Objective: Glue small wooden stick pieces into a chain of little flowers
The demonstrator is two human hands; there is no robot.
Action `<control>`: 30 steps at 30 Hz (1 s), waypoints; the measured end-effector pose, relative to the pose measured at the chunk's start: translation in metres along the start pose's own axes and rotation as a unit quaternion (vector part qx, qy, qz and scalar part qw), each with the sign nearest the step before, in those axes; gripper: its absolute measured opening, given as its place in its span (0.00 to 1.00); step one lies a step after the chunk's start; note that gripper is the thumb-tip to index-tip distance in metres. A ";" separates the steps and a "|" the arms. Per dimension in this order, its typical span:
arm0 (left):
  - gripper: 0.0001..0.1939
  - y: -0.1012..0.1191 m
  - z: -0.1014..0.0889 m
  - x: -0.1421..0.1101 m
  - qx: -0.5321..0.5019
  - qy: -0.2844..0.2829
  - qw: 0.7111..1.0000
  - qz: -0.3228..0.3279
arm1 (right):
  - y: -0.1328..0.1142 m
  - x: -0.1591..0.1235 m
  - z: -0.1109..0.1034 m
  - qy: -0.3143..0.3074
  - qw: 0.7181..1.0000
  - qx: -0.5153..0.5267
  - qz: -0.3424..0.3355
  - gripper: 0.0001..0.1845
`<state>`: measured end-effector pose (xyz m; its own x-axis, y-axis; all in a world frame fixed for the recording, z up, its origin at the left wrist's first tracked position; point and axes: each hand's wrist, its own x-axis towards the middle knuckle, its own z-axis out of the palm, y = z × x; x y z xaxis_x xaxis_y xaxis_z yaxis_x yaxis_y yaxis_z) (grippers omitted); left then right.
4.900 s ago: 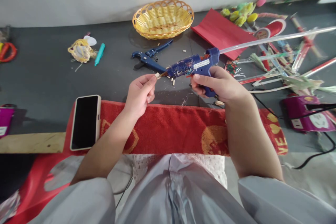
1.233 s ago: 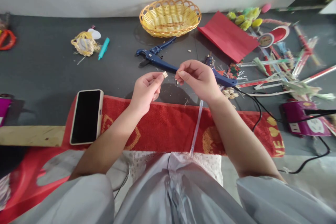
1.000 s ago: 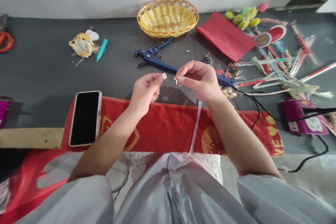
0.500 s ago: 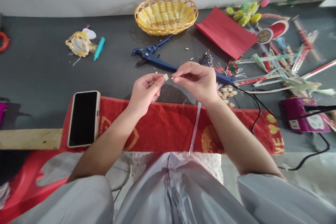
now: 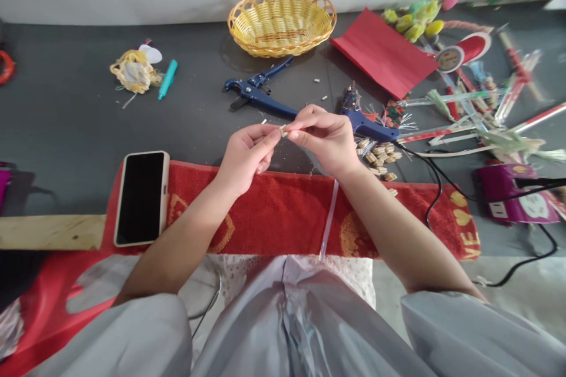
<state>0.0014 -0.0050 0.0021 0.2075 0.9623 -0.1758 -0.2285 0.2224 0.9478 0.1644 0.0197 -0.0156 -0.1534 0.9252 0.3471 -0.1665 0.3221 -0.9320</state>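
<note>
Over the back edge of the red towel [image 5: 274, 212], my left hand [image 5: 245, 159] pinches a small block of short beige stick pieces [image 5: 283, 129] between thumb and fingers. My right hand [image 5: 329, 140] is closed in a pinch at the same block, its fingertips meeting the left ones; a small beige piece was in it, now mostly hidden. Behind the hands lies a blue handled cutter [image 5: 260, 96]. A blue glue gun [image 5: 371, 128] rests just right of my right hand, beside a pile of similar small beige blocks [image 5: 381, 156].
A phone [image 5: 141, 197] lies on the towel's left end, and a clear strip [image 5: 328, 218] crosses its middle. Behind stand a yellow wicker basket [image 5: 283, 23] and red sheet [image 5: 384, 53]. Craft scraps and a ribbon spool [image 5: 471, 50] crowd the right, with black cables [image 5: 435, 174].
My right hand has moved left, bringing its small piece against the block in my left hand. The glue gun and pile show more now. My left hand stays nearly in place.
</note>
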 end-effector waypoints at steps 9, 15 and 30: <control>0.16 -0.002 -0.001 0.001 0.018 0.003 1.000 0.010 | -0.001 0.001 -0.001 0.004 1.000 -0.003 -0.019 0.12; 0.16 -0.002 0.000 0.000 0.022 0.014 1.000 0.006 | 0.000 0.002 -0.004 -0.001 0.999 -0.034 -0.011 0.16; 0.17 -0.001 -0.002 0.001 0.030 0.007 0.999 0.008 | 0.000 0.001 -0.004 -0.020 0.996 -0.079 -0.023 0.18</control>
<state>0.0001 -0.0042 0.0009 0.1913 0.9676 -0.1647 -0.1734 0.1984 0.9647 0.1686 0.0215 -0.0159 -0.1884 0.9008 0.3913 -0.0196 0.3949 -0.9185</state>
